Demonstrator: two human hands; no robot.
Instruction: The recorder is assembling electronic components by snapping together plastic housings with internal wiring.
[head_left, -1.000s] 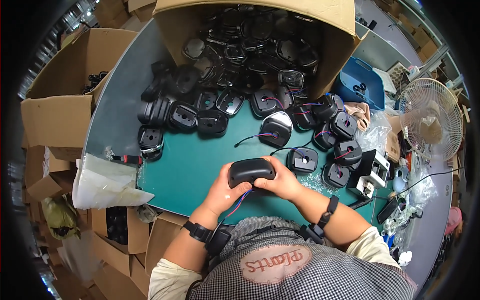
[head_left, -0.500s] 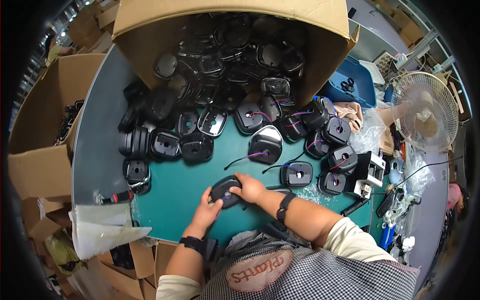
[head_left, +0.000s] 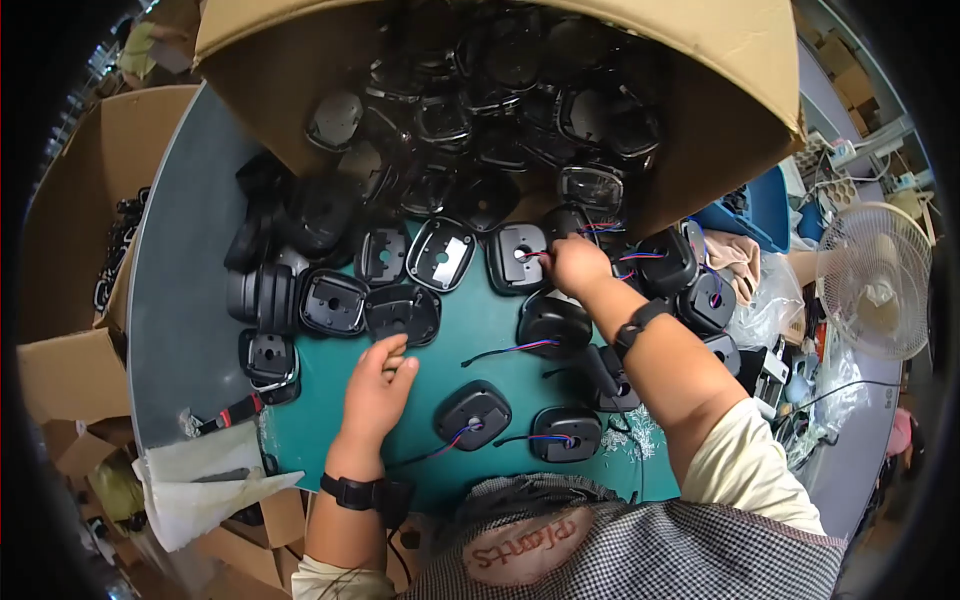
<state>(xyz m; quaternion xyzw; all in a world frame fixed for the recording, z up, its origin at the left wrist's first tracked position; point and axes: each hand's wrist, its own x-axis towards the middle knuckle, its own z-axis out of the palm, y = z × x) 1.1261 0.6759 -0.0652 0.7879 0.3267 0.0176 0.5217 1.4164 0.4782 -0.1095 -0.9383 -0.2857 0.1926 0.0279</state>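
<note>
Head view: I see the left hand (head_left: 375,392) loosely open, empty; the right hand (head_left: 580,266) curled, grip unclear, at a black housing (head_left: 510,272) hole-up, likely for access.

The worktop (head_left: 330,385) is deep green, bordered in grey along its left edge. The housings (head_left: 473,409) on it are black, their wires (head_left: 510,350) red and blue. The carton (head_left: 270,28) at the far edge is tan. At the near left corner lies a whitish sheet (head_left: 205,495); by the far right corner, a blue bin (head_left: 765,205) and pinkish-beige cloth (head_left: 735,253). The person's apron (head_left: 720,545) is black-and-white check with a pink patch (head_left: 525,550), the sleeves (head_left: 750,468) cream.
</note>
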